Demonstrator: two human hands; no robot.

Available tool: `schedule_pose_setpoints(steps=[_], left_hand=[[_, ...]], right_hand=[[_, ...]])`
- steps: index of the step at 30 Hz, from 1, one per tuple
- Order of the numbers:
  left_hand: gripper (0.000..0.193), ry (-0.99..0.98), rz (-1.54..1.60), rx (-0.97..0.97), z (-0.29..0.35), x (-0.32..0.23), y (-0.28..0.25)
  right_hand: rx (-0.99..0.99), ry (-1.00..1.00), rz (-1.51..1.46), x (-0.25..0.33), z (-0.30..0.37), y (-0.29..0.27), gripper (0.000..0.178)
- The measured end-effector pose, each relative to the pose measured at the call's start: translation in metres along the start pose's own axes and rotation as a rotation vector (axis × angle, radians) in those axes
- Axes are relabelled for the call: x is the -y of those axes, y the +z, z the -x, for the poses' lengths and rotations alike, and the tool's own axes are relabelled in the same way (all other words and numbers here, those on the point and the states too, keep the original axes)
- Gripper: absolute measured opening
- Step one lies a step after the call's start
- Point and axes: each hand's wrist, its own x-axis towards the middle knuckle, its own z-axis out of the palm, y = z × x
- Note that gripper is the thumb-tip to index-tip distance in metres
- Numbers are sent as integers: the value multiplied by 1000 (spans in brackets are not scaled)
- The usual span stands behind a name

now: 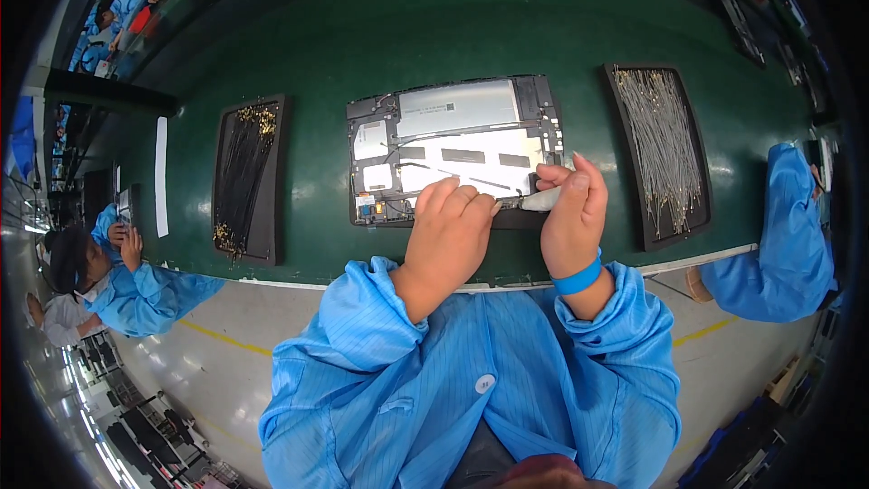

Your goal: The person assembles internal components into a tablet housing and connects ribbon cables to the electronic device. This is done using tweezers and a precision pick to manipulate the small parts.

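At the near edge of the device (453,140), we find right hand (574,217) grasping a pale item (540,200); left hand (446,237): grip unclear.

Your left hand (450,234) is resting at the lower edge of an opened flat device (453,143); your right hand (573,228) is sitting just beside it, a pale tapered piece (540,200) at its fingers. On the green table (407,27), a left tray (260,234) is holding black cables (249,167), a right tray (631,172) grey cables (661,149).
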Motion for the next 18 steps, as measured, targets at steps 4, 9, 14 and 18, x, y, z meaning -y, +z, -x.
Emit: schedule_pose_setpoints(steps=[4,9,14,18], left_hand=[[11,-6,11,-13,1,1,0],[12,-6,-1,3,0,0,0],[11,-12,17,2,1,1,0],[11,-12,20,12,1,0,-1]], right_hand=[[16,-132,-15,-8,2,3,26],[39,-135,-4,-10,5,3,26],[44,-138,-27,-11,4,4,25],[26,-98,-67,-11,4,3,23]])
